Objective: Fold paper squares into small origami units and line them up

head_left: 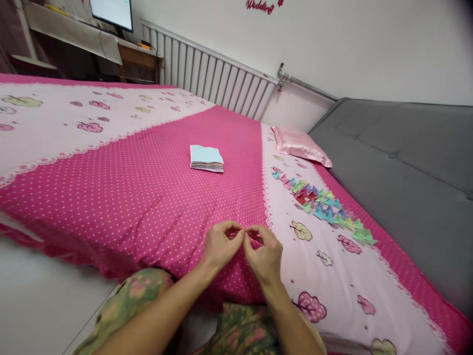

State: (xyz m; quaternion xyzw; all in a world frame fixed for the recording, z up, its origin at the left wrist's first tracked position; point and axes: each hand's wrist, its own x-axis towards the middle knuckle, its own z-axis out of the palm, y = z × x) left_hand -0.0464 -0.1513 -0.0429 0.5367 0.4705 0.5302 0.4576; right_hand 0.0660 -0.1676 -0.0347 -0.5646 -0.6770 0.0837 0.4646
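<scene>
My left hand (222,245) and my right hand (264,251) meet at their fingertips over the front edge of the bed. Both are closed in a pinch, thumbs against forefingers. Whatever sits between the fingertips is hidden or too small to make out against the pink cover. Beyond them lies a stack of square paper sheets (207,156), light blue on top with other colours below. To the right, many small folded paper shapes (325,204) in green, blue, pink, red and purple stand in rows.
The bed (155,167) has a pink dotted cover with pale printed bands. A pink pillow (301,144) rests near the grey padded headboard (402,162). A white railing (210,66) runs behind the bed. At the back left stands a desk (74,32) with a monitor (112,12).
</scene>
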